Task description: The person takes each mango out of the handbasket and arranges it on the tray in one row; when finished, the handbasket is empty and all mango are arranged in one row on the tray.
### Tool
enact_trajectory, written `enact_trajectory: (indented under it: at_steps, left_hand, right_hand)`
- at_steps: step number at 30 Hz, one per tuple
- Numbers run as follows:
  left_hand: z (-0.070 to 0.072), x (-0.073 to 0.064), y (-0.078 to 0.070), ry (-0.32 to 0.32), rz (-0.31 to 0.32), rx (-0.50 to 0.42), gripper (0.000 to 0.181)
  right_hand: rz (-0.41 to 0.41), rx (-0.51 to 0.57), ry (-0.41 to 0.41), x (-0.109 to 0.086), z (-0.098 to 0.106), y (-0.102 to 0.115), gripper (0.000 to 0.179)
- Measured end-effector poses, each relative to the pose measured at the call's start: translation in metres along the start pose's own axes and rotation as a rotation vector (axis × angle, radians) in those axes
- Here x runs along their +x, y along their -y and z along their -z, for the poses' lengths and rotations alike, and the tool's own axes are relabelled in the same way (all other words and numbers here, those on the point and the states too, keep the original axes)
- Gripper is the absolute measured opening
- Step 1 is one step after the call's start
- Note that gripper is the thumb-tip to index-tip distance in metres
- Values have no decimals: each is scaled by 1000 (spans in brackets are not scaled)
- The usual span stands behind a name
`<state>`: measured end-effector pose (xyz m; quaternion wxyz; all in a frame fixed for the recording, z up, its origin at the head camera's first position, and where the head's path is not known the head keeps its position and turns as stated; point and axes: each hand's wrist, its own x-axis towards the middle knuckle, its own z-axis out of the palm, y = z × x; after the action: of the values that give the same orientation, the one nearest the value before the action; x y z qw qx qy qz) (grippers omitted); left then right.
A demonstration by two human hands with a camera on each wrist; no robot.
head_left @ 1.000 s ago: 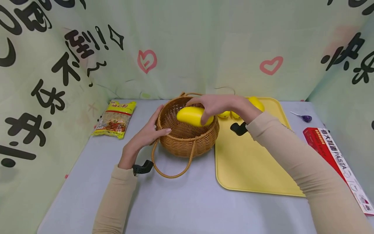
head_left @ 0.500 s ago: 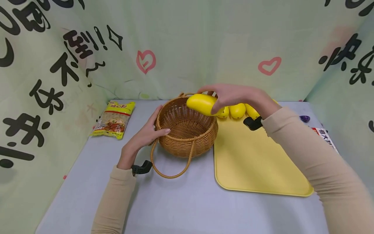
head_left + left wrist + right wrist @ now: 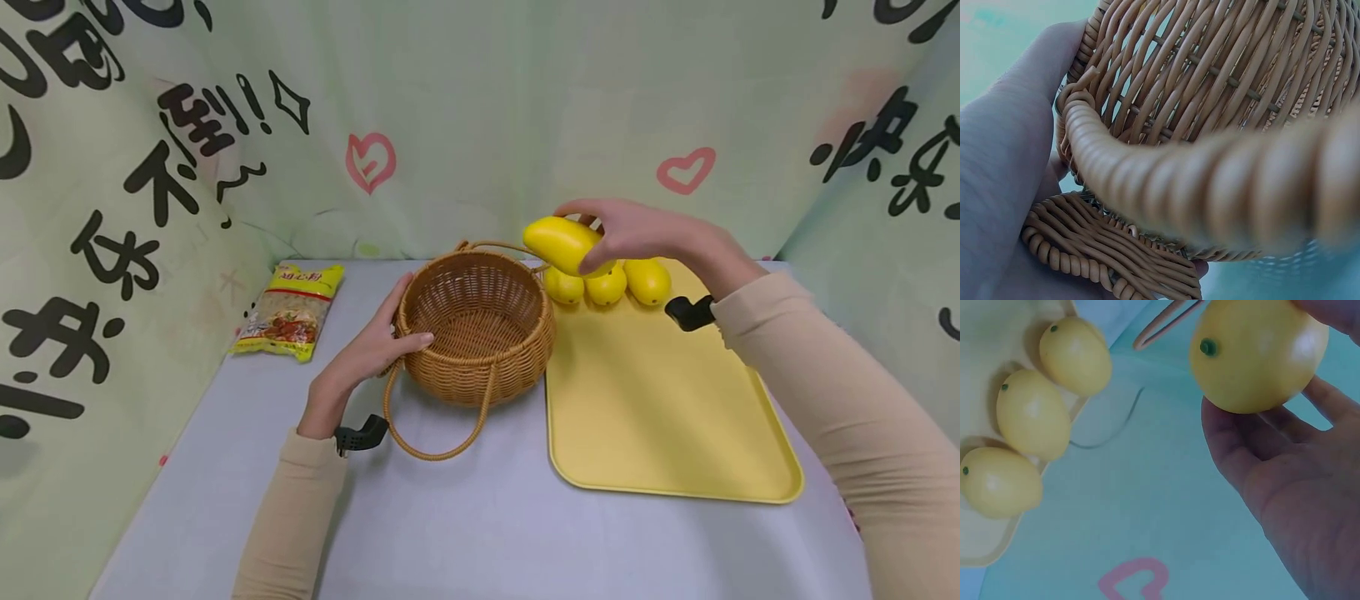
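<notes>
In the head view, my left hand (image 3: 367, 350) grips the left rim of a round brown wicker basket (image 3: 472, 379), thumb over the edge. Nothing shows inside the basket. Its rope-like front handle (image 3: 438, 456) hangs down onto the table; the left wrist view has this handle (image 3: 1147, 181) blurred across the weave. Above the tray's back left corner, my right hand (image 3: 641, 233) holds a yellow mango (image 3: 558, 239) between thumb and fingers. The right wrist view shows the green stem nub on this mango (image 3: 1260, 362). Three similar mangoes (image 3: 606, 286) lie in a row beneath.
A yellow tray (image 3: 660, 417) bears the row of mangoes at its back edge, right beside the basket. At the back left lies a yellow food bag (image 3: 288, 312). A fabric wall (image 3: 480, 125) with lettering and hearts rises behind the table.
My right hand has lifted the mango from over the basket's opening and carried it up and right, over the tray. The left hand stays on the basket's rim.
</notes>
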<state>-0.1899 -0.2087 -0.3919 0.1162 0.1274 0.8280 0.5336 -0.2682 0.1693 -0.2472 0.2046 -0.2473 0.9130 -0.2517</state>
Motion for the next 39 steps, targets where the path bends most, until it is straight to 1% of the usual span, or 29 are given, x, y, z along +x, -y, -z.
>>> enact_trajectory:
  at_steps: [8, 12, 16, 23, 28, 32, 39]
  left_hand:
    - [-2, -3, 0, -9, -11, 17, 92]
    - [-2, -3, -2, -16, -15, 13, 93]
    - [-1, -3, -2, -12, -25, 15, 96]
    - [-2, -2, -1, -5, -33, 13, 94]
    - [-2, -3, -2, -12, -31, 25, 95]
    - [-2, -3, -2, -17, -27, 31, 95]
    - [-3, -2, -1, -19, -27, 20, 95]
  right_hand:
    - [-87, 15, -98, -12, 12, -34, 88]
    - [-112, -1, -139, -18, 19, -49, 88]
    - [-134, -11, -175, -23, 21, -66, 87]
    - [-223, 20, -223, -34, 17, -100, 92]
    - [-250, 25, -287, -39, 11, -117, 91]
    - [-281, 27, -319, -41, 6, -128, 90]
    - [-323, 28, -383, -42, -9, -151, 90]
